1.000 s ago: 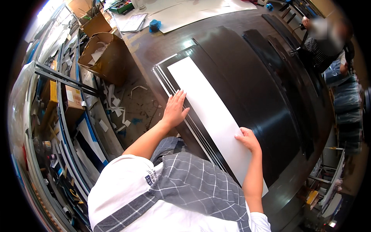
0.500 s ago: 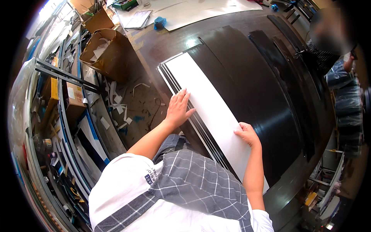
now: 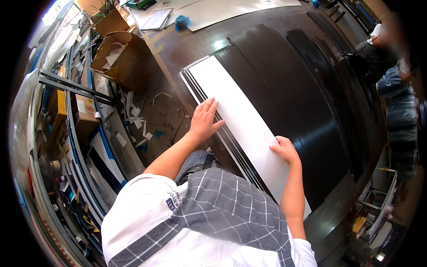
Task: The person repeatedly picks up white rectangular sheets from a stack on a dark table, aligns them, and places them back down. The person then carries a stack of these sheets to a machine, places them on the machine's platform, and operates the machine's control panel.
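A long white strip of sheet material (image 3: 238, 100) lies slantwise on the dark table, over a stack of black and white strips (image 3: 238, 153) whose edges show along its left side. My left hand (image 3: 204, 119) rests on the strip's left edge with its fingers stretched out and the thumb apart. On the opposite edge, nearer to me, my right hand (image 3: 286, 150) pinches the strip, thumb on top and the other fingers curled at the rim, partly hidden. Right of the strip lie wide black sheets (image 3: 284, 89), flat and overlapping.
Cardboard boxes (image 3: 118, 55) with scraps stand left of the table (image 3: 178, 49), beside a crowded rack (image 3: 66, 147). Offcuts litter the floor (image 3: 155, 120). Papers (image 3: 156, 20) and a blue roll-like object (image 3: 181, 22) lie at the far end. Another person (image 3: 373, 55) stands at the far right.
The view has shifted slightly. Both hands keep nearly the same places on the white strip. At the far right, the other person has moved.
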Demonstrator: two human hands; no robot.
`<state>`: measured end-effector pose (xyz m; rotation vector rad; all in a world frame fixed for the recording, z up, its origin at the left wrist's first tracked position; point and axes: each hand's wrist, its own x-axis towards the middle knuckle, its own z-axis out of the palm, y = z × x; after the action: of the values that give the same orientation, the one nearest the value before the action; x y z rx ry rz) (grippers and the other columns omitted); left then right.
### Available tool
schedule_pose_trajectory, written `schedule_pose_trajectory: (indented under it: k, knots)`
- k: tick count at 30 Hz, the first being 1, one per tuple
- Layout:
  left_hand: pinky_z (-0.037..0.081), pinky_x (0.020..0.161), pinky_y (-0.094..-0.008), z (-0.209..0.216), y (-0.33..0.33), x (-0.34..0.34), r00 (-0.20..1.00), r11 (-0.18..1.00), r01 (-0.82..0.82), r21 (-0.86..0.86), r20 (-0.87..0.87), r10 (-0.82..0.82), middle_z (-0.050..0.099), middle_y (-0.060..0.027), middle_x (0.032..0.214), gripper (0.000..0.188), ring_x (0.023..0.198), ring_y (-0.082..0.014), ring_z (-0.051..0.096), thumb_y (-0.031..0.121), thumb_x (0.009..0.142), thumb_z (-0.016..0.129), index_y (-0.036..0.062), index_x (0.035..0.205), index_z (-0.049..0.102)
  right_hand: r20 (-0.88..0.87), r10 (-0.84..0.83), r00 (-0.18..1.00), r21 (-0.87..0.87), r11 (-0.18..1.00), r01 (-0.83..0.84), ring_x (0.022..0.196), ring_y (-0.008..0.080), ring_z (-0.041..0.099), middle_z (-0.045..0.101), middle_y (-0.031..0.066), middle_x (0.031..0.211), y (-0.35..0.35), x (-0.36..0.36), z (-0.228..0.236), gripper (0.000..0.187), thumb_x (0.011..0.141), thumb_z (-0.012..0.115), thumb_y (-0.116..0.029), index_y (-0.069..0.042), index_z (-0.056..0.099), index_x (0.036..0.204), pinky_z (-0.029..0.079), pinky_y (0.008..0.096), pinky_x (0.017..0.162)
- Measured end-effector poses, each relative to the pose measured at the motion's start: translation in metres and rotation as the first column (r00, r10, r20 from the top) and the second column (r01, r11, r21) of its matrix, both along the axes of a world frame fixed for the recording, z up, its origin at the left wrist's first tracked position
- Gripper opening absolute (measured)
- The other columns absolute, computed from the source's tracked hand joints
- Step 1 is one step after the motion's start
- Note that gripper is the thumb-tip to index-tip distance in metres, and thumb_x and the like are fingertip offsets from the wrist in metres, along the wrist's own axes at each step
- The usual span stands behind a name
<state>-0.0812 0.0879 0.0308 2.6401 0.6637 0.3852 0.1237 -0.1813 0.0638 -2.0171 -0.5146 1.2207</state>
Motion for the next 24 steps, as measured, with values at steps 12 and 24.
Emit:
schedule_pose_trajectory:
  k: [12,24]
  knots:
    - [0.031,0.107,-0.0419,0.006,0.001,0.001,0.999,1.000,-0.004,-0.026,0.032,0.005,0.042,-0.0169,0.140,0.067,0.129,-0.0335,0.039,0.035,0.079,0.069,0.0014,0.133,0.044,0.022,-0.012,1.000,0.020,1.000,0.011,0.070,0.0106,0.056,0.062,0.0032,0.075,-0.004,0.001,-0.012,0.013,0.077,0.065,-0.011,0.000,0.062,0.083,0.046,0.0288,0.065]
    - [0.049,0.084,-0.0392,0.003,0.046,0.027,0.982,0.971,-0.084,-0.225,0.147,0.119,0.059,-0.0132,0.107,0.024,0.098,-0.0324,0.059,0.008,0.077,0.068,0.0014,0.099,0.065,0.090,-0.021,0.996,-0.036,0.999,0.024,0.070,0.0147,0.059,0.064,0.0077,0.076,-0.008,0.000,-0.006,0.023,0.075,0.068,-0.016,0.003,0.065,0.087,0.047,0.0301,0.066]
